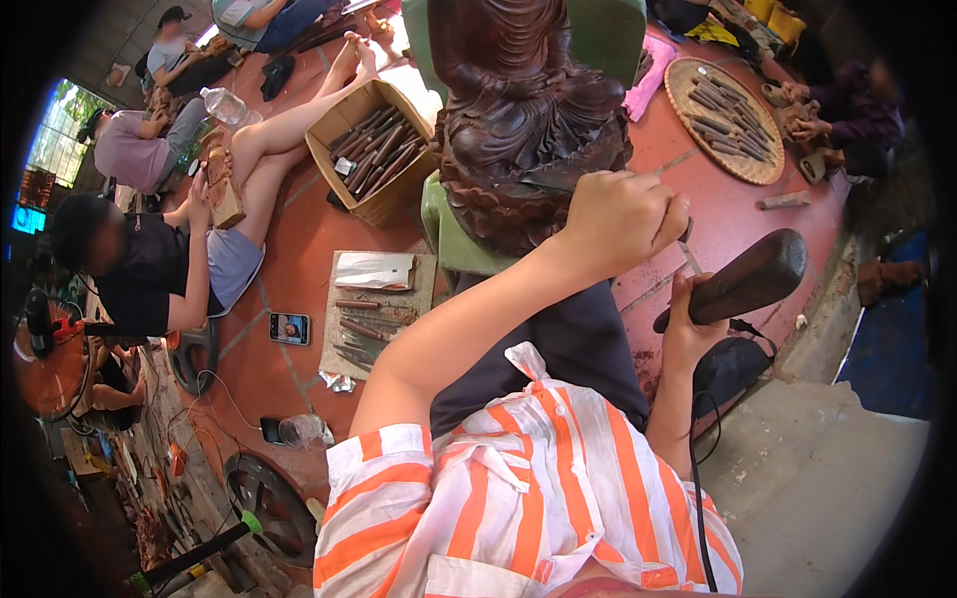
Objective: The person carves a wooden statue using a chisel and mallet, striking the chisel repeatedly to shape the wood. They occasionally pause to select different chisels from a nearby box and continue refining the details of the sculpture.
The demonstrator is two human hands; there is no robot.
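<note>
A dark brown carved wooden statue point(518, 130) of a seated figure stands before me on a green chair point(437, 221). My left hand point(623, 221) is closed in a fist beside the statue's lower right side. From that fist pokes a short dark end of a chisel point(688, 230); the rest of it is hidden by the fingers. Lower and to the right, my right hand point(695, 324) grips a dark, club-shaped wooden mallet point(760, 277), its thick rounded end pointing up and right. The mallet and the chisel are apart.
An open cardboard box point(321, 140) of chisels and a board point(425, 284) with more tools lie left of the statue. A round woven tray point(682, 115) of tools is at far right. A person point(140, 269) sits at left near a phone point(289, 328); several others work farther back.
</note>
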